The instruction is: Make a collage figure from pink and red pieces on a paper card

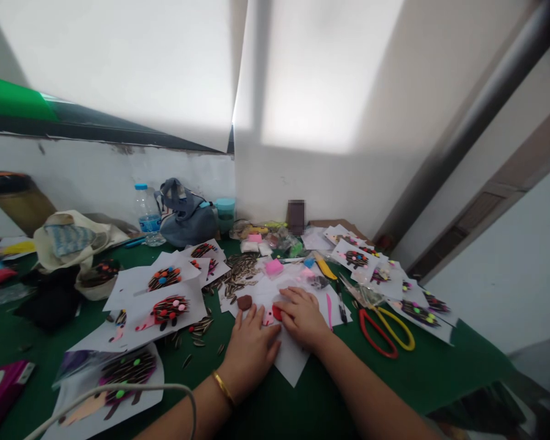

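Note:
A white sheet of paper (293,365) lies in front of me with a red clay piece (277,312) and a small pink part on it. My right hand (300,315) rests over the paper, its fingertips on the red clay. My left hand (252,345) lies with its fingers spread at the paper's left side, holding nothing. Just beyond its fingertips is a brown clay lump (244,302). Sunflower seeds (241,272) are heaped behind it. A pink clay block (274,267) sits farther back.
Scissors with red and yellow handles (387,333) lie at the right. Finished hedgehog pictures (169,310) cover both sides. Behind stand a water bottle (148,217) and a blue bag (187,220). A cable (156,386) curves across the lower left.

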`<state>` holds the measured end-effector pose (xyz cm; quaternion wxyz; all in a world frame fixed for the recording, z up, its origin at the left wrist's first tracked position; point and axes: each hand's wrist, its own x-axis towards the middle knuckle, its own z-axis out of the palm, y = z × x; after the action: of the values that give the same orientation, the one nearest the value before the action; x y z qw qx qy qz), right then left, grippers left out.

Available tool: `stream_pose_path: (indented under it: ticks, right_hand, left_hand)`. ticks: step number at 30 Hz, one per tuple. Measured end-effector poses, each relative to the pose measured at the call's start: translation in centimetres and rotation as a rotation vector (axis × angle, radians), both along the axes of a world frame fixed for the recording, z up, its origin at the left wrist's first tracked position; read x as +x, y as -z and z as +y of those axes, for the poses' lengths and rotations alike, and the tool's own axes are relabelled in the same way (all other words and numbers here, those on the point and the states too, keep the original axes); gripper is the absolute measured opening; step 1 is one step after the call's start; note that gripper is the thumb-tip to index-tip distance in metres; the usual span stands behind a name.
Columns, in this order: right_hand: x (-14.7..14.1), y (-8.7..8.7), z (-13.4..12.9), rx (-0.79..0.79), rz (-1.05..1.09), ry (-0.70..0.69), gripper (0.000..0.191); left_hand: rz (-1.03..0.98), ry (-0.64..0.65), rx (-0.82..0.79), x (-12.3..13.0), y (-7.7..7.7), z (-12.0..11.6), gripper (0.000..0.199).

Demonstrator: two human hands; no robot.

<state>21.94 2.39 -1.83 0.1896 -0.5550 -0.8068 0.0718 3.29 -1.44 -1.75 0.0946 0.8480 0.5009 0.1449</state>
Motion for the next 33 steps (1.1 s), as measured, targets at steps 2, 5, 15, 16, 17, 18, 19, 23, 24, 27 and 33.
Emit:
stream_pose_path:
  ticks: [2, 5, 15, 16, 17, 18, 19, 23, 24, 27, 33]
  right_hand:
    - [0.5, 0.1, 0.2, 0.024, 0.039, 0.042, 0.036]
    - [1.2, 0.4, 0.4, 0.045, 0.072, 0.081, 0.034]
    - [0.9, 0.7, 0.2, 0.011, 0.057, 0.041, 0.033]
    - [0.9, 0.6, 0.2, 0.021, 0.061, 0.045, 0.034]
    - [0.8, 0.6, 0.2, 0.028, 0.063, 0.044, 0.034]
    - [0.8, 0.6, 0.1, 0.031, 0.060, 0.038, 0.034]
    - [0.7, 0.6, 0.1, 0.031, 0.054, 0.028, 0.034]
    - [0.7, 0.9, 0.3, 0.030, 0.053, 0.000, 0.034]
    - [0.9, 1.0, 0.4, 0.034, 0.073, 0.010, 0.037]
    - [1.7, 1.6, 0.9, 0.066, 0.151, 0.059, 0.042]
    - [3.1, 2.2, 1.3, 0.093, 0.180, 0.079, 0.032]
  left_hand:
    - [-0.003, 0.003, 0.008, -0.1, 0.1, 0.0, 0.031]
    - [0.001, 0.004, 0.009, -0.1, 0.1, 0.0, 0.032]
    - [0.030, -0.002, -0.015, -0.1, 0.1, 0.1, 0.032]
    - [0.034, -0.002, -0.017, -0.1, 0.1, 0.1, 0.033]
    - [0.038, -0.002, -0.019, -0.1, 0.0, 0.1, 0.033]
    - [0.042, 0.000, -0.019, -0.1, 0.0, 0.0, 0.033]
    - [0.044, 0.003, -0.015, -0.1, 0.0, 0.0, 0.033]
    - [0.045, -0.003, -0.007, 0.0, 0.0, 0.1, 0.032]
    - [0.045, -0.006, -0.009, 0.0, 0.1, 0.1, 0.032]
    - [0.045, -0.004, -0.018, -0.1, 0.2, 0.1, 0.033]
    - [0.052, 0.004, -0.023, -0.2, 0.1, 0.1, 0.033]
